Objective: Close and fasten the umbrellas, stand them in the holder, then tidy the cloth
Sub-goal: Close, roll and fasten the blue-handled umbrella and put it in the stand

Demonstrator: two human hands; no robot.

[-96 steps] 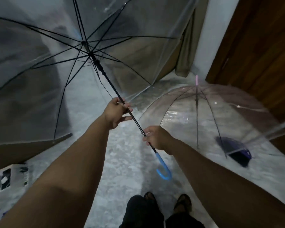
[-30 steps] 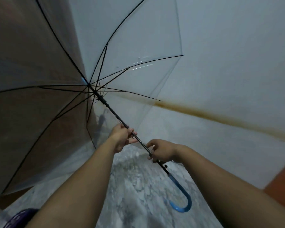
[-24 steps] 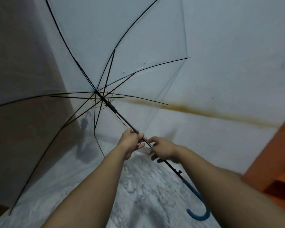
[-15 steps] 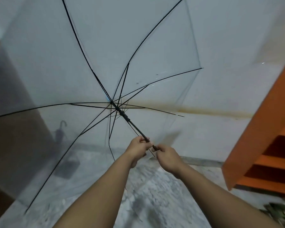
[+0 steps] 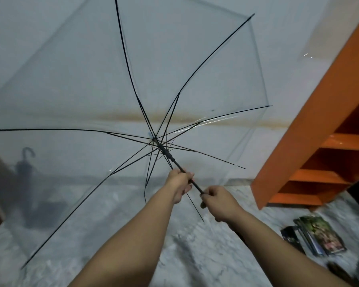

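I am looking down my two bare arms at a big clear umbrella point(image 5: 174, 79). It is wide open and filling the upper left and middle of the frame, with its black ribs spreading out from the hub near the center. My left hand point(image 5: 179, 182) is wrapping its fingers point(image 5: 187, 176) closed around the black shaft point(image 5: 196, 184), just below the slider. My right hand point(image 5: 221, 200) is sitting a little lower and to the right, and its fingers are also closing tight around the shaft. The two hands are near each other but not touching. The handle is hiding behind my right hand.

Through the clear cover, at the left of the frame, a dark holder point(image 5: 39, 214) is standing on the pale floor point(image 5: 195, 245) with a closed dark umbrella point(image 5: 24, 162) in it. An orange shelf point(image 5: 311, 141) is standing at the right. Some books point(image 5: 317, 235) are lying on the floor at the lower right.
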